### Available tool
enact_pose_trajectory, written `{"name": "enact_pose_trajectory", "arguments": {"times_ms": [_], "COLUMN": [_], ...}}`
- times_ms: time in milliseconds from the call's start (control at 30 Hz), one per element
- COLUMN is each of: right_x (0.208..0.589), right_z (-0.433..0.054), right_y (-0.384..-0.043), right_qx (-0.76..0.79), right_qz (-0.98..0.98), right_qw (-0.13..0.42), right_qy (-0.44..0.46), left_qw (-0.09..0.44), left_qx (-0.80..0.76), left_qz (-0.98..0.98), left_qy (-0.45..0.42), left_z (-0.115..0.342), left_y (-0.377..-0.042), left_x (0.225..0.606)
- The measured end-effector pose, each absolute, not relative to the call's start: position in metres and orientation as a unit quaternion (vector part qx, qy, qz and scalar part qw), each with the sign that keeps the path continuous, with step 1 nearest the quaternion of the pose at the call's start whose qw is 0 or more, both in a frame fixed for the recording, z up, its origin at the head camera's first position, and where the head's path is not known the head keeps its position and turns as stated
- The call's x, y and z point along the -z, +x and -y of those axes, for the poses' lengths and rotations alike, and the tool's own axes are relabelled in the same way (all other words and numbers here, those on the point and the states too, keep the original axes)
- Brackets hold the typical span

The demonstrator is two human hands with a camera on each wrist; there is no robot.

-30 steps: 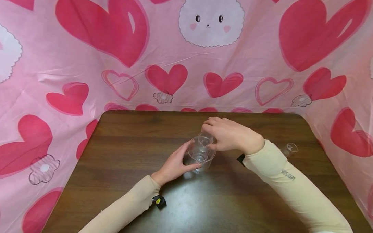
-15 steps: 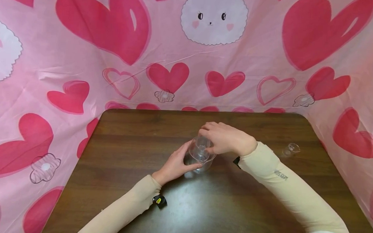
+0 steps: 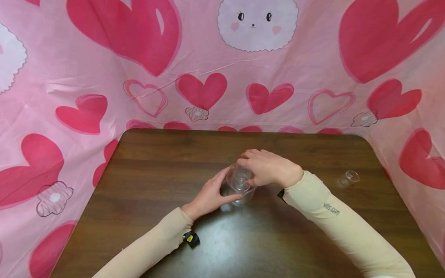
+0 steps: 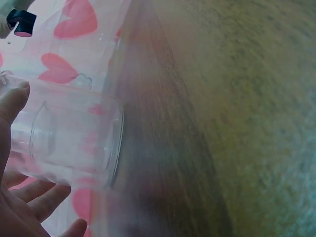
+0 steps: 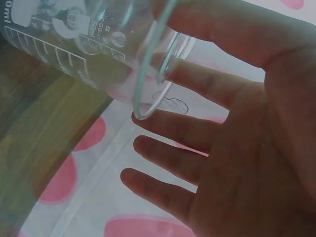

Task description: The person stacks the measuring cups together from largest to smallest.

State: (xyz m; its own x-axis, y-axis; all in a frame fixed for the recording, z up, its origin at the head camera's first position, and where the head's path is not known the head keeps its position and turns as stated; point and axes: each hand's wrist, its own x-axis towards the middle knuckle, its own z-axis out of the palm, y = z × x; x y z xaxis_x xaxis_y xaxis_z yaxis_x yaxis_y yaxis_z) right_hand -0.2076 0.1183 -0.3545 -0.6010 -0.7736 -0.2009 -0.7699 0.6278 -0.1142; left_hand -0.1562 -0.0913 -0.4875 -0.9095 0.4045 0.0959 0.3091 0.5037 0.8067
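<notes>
"Glass, head view?"

"Large beaker (image 3: 245, 200) on desk (image 3: 161, 194), left hand (image 3: 210, 195) gripping; small beaker (image 3: 242, 175) in its mouth, right hand (image 3: 269, 167) pinching."

"Left wrist?"

"I judge walls slippery; hold around."

"Right wrist?"

"Light, fragile probably; pinch rim gently."

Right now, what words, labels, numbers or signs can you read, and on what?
"0ml", cut off at the picture's edge: on the nested glass cups.
"50ml": also there.
"GG-17" (probably): also there.
Other print there: too small or blurred.
"Lets...", ending blurred: on the right sleeve.
</notes>
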Motion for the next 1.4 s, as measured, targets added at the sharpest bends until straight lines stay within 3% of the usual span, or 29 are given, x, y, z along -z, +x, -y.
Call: {"name": "enact_pose_trajectory", "arguments": {"times_ms": [233,900,1400], "right_x": [0.358,0.371,0.373], "right_z": [-0.117,-0.104,-0.104], "right_y": [-0.209,-0.204,-0.204], "right_qx": [-0.004,-0.094,-0.099], "right_qz": [-0.898,-0.895,-0.892], "right_qw": [0.136,0.067,0.046], "right_qy": [-0.418,-0.431,-0.438], "left_qw": [0.048,0.051,0.054], "left_qx": [-0.453,-0.449,-0.447], "left_qz": [-0.865,-0.866,-0.868], "left_qy": [0.213,0.212,0.209], "left_z": [0.091,0.092,0.091], "left_y": [-0.158,-0.157,-0.158], "left_x": [0.485,0.484,0.483]}}
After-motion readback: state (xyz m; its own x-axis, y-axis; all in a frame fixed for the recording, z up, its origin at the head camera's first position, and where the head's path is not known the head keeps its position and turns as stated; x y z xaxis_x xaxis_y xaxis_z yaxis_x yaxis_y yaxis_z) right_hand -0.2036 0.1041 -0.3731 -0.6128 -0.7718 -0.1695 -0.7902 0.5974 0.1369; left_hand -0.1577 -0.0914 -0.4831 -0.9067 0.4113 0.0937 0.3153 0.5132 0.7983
